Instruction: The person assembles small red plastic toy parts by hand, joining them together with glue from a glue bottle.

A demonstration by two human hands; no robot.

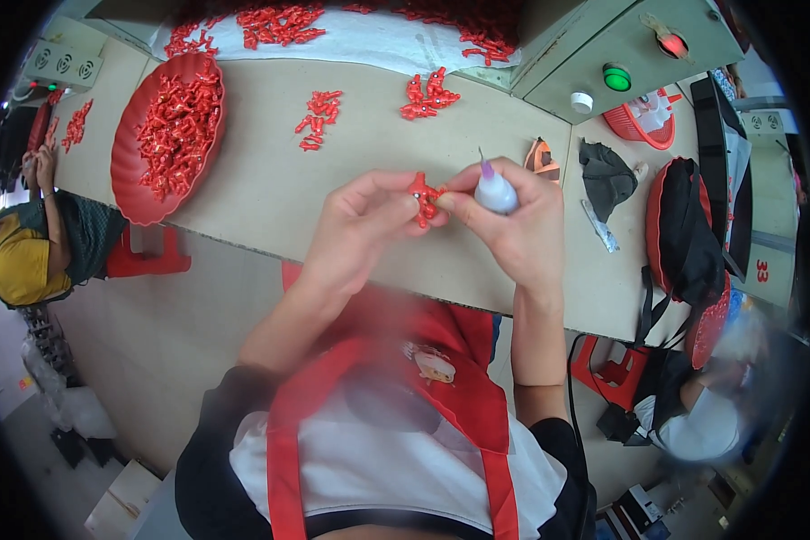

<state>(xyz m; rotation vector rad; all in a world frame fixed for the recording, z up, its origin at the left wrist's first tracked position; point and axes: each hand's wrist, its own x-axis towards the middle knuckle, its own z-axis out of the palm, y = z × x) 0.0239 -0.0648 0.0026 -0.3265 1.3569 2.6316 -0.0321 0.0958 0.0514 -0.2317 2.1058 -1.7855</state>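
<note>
My left hand (358, 227) pinches a small glossy red figurine (423, 202) between thumb and fingers, above the front part of the pale table (265, 166). My right hand (524, 236) is wrapped round a white squeeze bottle (495, 194) with a purple needle tip pointing up and away. Its thumb and a fingertip also touch the right side of the figurine. Beyond my hands lie a few red figurines (427, 94) in a cluster, with another loose group (320, 117) to their left.
A red scalloped bowl (124, 166) heaped with red pieces stands at the left. More pieces lie on white sheeting (378, 40) at the back. To the right are a dark cloth (608, 175), a red basket (643, 130) and a black bag (688, 229). Other people sit at both sides.
</note>
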